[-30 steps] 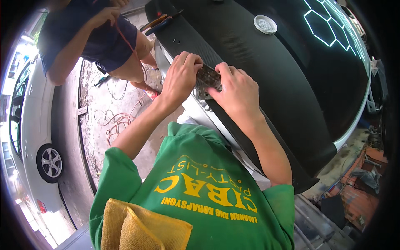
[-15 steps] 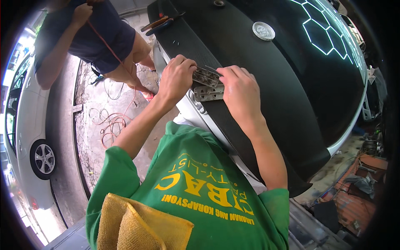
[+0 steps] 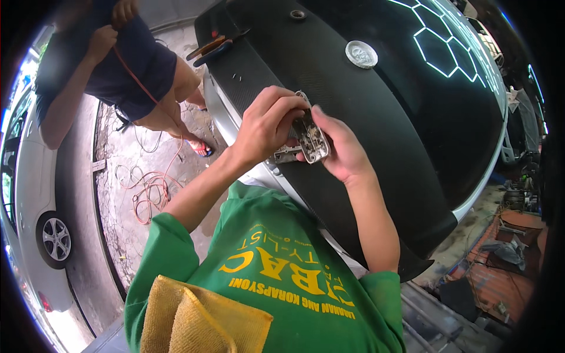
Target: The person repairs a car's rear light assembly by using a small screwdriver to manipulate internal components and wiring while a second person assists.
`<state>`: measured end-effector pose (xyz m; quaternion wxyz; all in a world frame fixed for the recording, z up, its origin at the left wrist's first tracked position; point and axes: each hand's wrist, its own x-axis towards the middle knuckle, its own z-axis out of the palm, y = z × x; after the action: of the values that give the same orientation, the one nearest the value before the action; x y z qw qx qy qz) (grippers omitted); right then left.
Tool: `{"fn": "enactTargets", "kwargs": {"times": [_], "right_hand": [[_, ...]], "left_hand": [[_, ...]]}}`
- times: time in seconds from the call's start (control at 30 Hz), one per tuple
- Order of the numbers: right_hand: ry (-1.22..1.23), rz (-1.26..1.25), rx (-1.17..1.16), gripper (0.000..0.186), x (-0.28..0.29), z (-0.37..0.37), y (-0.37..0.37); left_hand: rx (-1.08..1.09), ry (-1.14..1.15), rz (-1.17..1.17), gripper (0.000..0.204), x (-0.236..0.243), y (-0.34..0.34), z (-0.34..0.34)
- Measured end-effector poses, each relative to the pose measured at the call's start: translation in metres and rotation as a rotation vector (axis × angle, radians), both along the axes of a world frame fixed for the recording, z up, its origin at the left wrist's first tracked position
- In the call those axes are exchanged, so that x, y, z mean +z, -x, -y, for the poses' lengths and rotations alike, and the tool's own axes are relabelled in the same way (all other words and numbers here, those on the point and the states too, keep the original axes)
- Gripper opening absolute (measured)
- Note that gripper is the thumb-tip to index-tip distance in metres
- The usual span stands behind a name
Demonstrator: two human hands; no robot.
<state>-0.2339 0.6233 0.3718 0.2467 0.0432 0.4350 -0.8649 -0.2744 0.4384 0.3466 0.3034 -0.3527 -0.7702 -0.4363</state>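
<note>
A flat oblong metal housing [image 3: 315,141], pale at its rim and dark and grimy inside, is held tilted over the car's rear edge. My right hand [image 3: 346,147] is closed around its right side, with the thumb along the upper rim. Over the housing's left side, my left hand [image 3: 263,126] is closed with bent fingers touching its inner face; whatever those fingertips pinch is hidden. Partly covered beneath the hands, a second pale perforated plate [image 3: 286,155] lies on the black carbon-patterned panel [image 3: 353,117].
Orange- and blue-handled pliers [image 3: 215,48] lie on the panel's far left, near tiny pins [image 3: 236,77]. A white round dish [image 3: 361,54] and a small dark ring [image 3: 298,15] sit farther back. Another person [image 3: 126,65] holds a red hose; its coils [image 3: 150,194] cover floor at left.
The housing has turned from lying crosswise to standing more upright. My right hand has shifted from a fingertip pinch to gripping its side, and my left fingers have moved over its face.
</note>
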Motion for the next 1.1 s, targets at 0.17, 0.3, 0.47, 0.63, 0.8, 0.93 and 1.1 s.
{"fn": "enactTargets", "kwargs": {"times": [0.17, 0.3, 0.47, 0.63, 0.8, 0.93, 1.1], "right_hand": [[-0.243, -0.14, -0.282, 0.036, -0.004, 0.004, -0.01], [-0.433, -0.316, -0.428, 0.043, -0.012, 0.01, -0.016], [-0.694, -0.479, -0.546, 0.045, -0.001, 0.017, -0.021], [-1.108, -0.693, -0.569, 0.051, -0.004, 0.024, -0.014], [-1.273, -0.815, -0.607, 0.051, -0.007, 0.021, -0.01], [-1.185, -0.735, -0.594, 0.048, -0.011, 0.023, -0.005], [-0.844, -0.434, -0.504, 0.043, -0.002, 0.024, 0.0]], "left_hand": [[0.042, -0.105, 0.057, 0.022, -0.002, -0.006, -0.016], [0.087, -0.236, 0.201, 0.018, 0.006, -0.015, -0.038], [0.087, -0.295, 0.2, 0.018, 0.002, -0.014, -0.046], [0.098, -0.33, 0.268, 0.02, 0.0, -0.014, -0.045], [0.056, -0.391, 0.39, 0.021, 0.002, -0.019, -0.047], [0.065, -0.348, 0.373, 0.022, 0.0, -0.011, -0.041], [0.077, -0.301, 0.226, 0.018, -0.008, 0.0, -0.032]]}}
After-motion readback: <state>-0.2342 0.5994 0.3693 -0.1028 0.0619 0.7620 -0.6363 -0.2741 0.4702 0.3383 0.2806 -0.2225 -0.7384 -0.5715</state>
